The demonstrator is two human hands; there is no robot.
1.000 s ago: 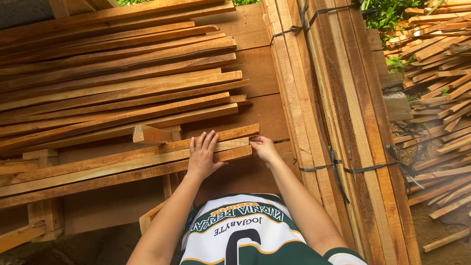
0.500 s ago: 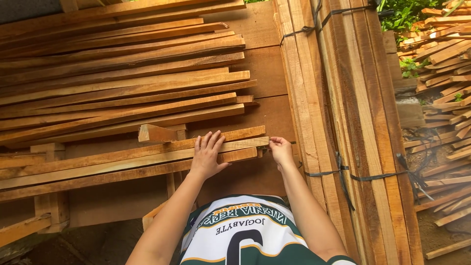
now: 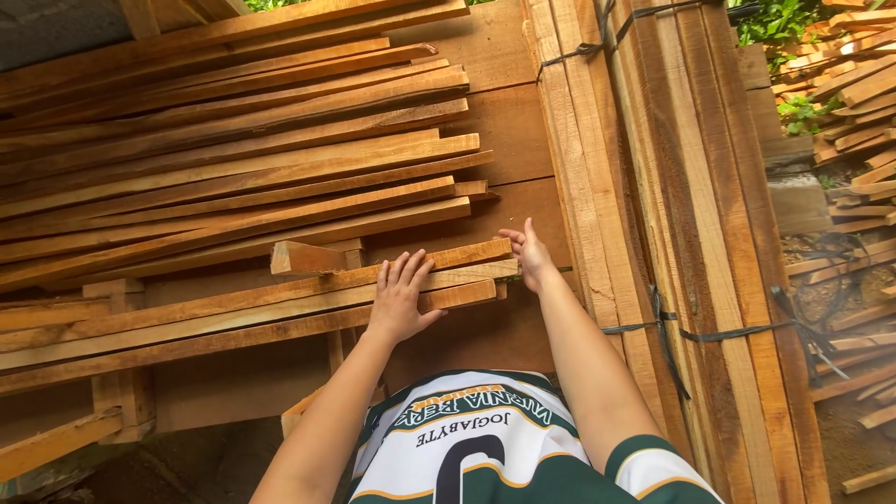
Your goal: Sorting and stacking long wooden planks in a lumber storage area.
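Fingers spread flat | left hand (image 3: 399, 301) on wooden slats (image 3: 280, 303) | right hand (image 3: 528, 254) apparently touching slat ends

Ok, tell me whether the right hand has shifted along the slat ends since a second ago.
Yes. The right hand has slid rightward off the slat ends, toward the strapped bundle of boards; it now sits just past them, fingers open. The left hand lies flat on the slats.
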